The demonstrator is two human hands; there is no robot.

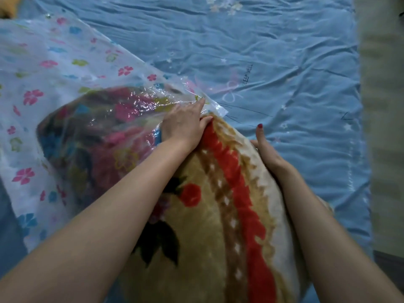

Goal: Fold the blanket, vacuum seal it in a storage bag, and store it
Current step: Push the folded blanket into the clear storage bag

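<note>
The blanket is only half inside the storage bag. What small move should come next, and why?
Probably pull the bag's open edge further over the blanket with the left hand, while the right hand steadies the blanket's side: much of the blanket is outside the storage bag.

Folded blanket (218,215) lying half inside a flower-printed storage bag (54,68) on a blue bedsheet (284,51). Left hand (183,125) grips the bag's mouth (thumb on blanket); right hand (265,149) presses the blanket's side.
</note>
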